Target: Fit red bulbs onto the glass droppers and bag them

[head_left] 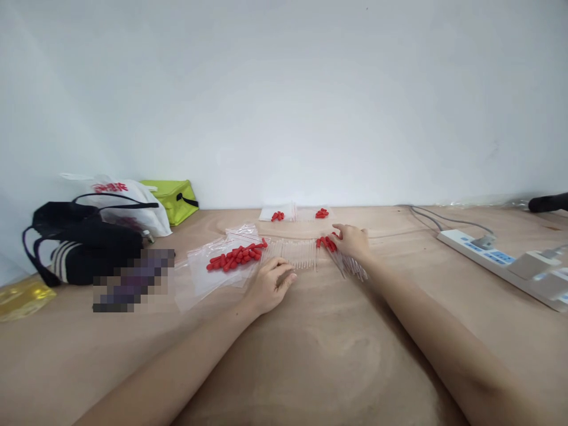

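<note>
Thin clear glass tubes point(299, 254) lie side by side in a row on the wooden table. My left hand point(268, 287) rests at the row's left end, fingers loosely bent, thumb apart, with nothing visible in it. Left of it a pile of red rubber dropper bulbs point(233, 258) lies on clear plastic bags point(197, 278). My right hand point(352, 241) is over a second group of tubes point(355, 268) topped with red bulbs point(327, 241). Its fingers are spread and its fingertips are close to these bulbs; whether they touch is hard to see.
At the back lie two small groups of red-bulbed droppers point(277, 216) point(322, 213). A black bag point(84, 236), a white plastic bag point(133, 201) and a lime-green bag point(171, 198) stand left. A white power strip point(479, 251) with plugs and grey cables lies right.
</note>
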The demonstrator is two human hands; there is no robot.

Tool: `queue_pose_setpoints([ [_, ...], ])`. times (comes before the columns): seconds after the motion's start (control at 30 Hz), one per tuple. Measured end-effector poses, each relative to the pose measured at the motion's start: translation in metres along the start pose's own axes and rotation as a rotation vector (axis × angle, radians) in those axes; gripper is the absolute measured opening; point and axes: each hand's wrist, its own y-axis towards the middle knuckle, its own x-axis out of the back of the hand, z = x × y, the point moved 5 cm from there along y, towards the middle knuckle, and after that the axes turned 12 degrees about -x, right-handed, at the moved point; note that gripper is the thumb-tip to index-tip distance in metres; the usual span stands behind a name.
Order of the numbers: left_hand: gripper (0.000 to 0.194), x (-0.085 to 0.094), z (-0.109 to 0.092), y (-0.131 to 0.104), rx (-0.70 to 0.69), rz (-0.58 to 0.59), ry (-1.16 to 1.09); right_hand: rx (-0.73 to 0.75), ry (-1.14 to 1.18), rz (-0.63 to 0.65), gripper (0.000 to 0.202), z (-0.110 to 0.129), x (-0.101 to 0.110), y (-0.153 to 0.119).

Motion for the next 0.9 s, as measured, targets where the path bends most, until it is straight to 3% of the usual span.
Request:
queue_pose_setpoints([
  [0.17,0.012,0.002,0.011,-0.003,0.11,-0.015,0.165,0.147,-0.053,-0.014,0.031,0.019,0.0,-0.015],
  [0.37,0.011,0.009,0.024,-0.008,0.222,-0.012,0.325,0.141,-0.15,0.027,0.019,0.021,-0.005,-0.02],
  [0.57,0.017,0.02,0.033,-0.01,0.34,-0.042,0.486,0.275,-0.073,0.037,0.02,0.033,-0.003,-0.03],
  [0.77,0.021,0.024,0.035,-0.011,0.42,-0.034,0.517,0.25,-0.135,0.116,0.022,0.032,-0.005,-0.029],
  [0.9,0.024,0.029,0.04,-0.005,0.449,-0.041,0.574,0.335,-0.049,0.136,0.028,0.038,-0.002,-0.033],
])
